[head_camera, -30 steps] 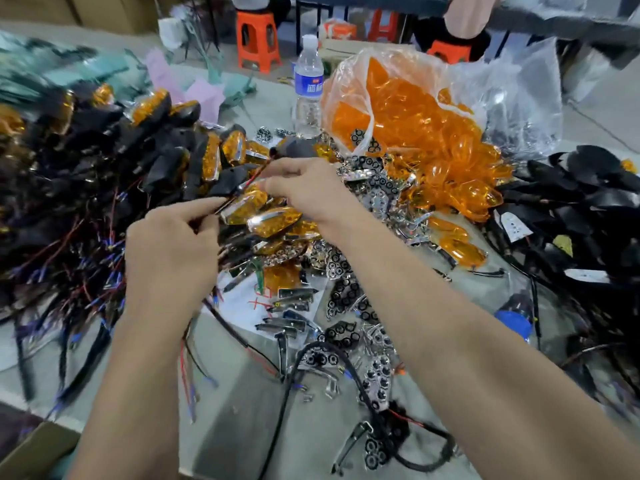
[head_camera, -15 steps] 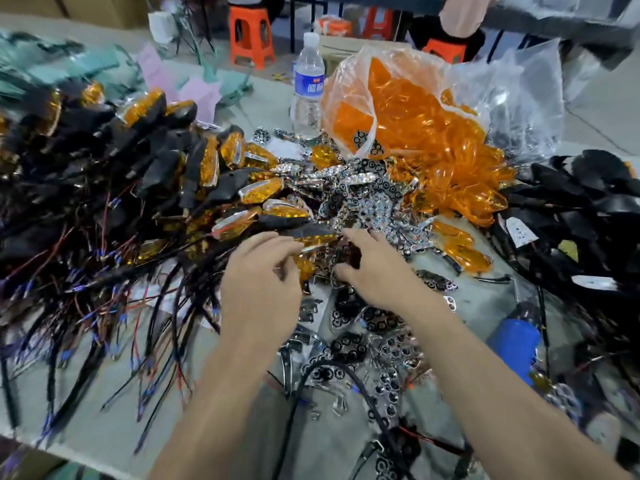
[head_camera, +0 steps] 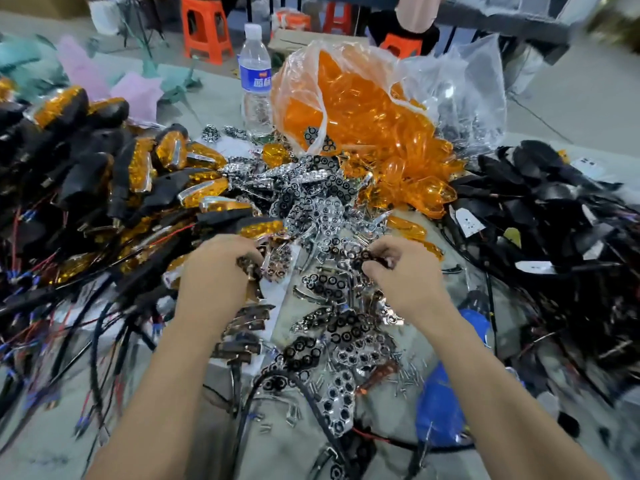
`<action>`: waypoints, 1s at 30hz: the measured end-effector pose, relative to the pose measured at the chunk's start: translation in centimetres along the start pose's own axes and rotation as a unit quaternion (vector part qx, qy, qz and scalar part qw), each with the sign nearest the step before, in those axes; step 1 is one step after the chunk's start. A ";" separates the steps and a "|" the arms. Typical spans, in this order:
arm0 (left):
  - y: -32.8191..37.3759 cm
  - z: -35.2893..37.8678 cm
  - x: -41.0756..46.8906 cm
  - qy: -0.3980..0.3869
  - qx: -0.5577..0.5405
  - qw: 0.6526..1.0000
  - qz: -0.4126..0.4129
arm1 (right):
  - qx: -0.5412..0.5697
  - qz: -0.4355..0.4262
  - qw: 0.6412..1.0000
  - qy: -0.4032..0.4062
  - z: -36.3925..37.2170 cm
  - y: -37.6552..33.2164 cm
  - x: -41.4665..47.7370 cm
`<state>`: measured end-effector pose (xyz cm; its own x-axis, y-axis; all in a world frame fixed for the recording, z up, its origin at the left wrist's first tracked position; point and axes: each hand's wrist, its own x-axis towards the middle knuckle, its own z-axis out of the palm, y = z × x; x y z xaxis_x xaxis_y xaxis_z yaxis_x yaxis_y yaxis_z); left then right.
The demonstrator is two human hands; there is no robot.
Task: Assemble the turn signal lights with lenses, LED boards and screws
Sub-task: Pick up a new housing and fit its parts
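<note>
A heap of chrome reflector and LED board pieces (head_camera: 311, 202) covers the middle of the table. My right hand (head_camera: 405, 278) pinches one dark LED board piece (head_camera: 367, 259) at the heap's near edge. My left hand (head_camera: 214, 275) has its fingers curled round a small chrome part (head_camera: 251, 268) beside it. Assembled amber-and-black turn signal lights (head_camera: 138, 174) with trailing wires are piled on the left. Orange lenses (head_camera: 363, 109) spill from a clear plastic bag behind the heap. Loose screws (head_camera: 408, 375) lie near my right forearm.
Black housings (head_camera: 554, 209) are stacked on the right. A water bottle (head_camera: 255, 81) stands behind the heap. A blue object (head_camera: 440, 410) lies under my right forearm. Black cables (head_camera: 104, 323) sprawl over the near left. Orange stools (head_camera: 204, 26) stand beyond the table.
Both hands came down from the pile of finished lights on the left to the chrome heap. They have spread apart, and each has taken up a small piece.
</note>
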<state>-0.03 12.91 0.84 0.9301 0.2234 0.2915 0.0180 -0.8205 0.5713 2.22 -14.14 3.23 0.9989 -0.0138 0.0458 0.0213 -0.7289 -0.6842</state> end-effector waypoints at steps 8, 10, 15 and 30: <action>1.0 1.2 -0.3 0.066 -0.008 0.997 0.027 | 0.080 0.029 0.996 0.000 -1.5 1.2 -1.4; 1.6 1.8 -1.3 0.070 -0.019 0.996 0.056 | 0.074 0.047 0.996 -0.024 -1.9 2.1 -1.5; 4.4 3.4 -1.6 0.027 -0.054 0.994 0.088 | 0.036 0.054 0.998 -0.008 -2.6 3.4 -0.5; 9.3 5.7 1.6 -0.163 -0.113 0.980 0.010 | -0.138 0.039 0.989 0.031 -3.7 5.3 3.0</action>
<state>3.66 2.65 2.28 0.9979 -0.0007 0.0649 -0.0483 -0.6769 0.7345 5.13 -20.57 2.46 0.9923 -0.1123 0.0514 -0.0760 -0.8831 -0.4631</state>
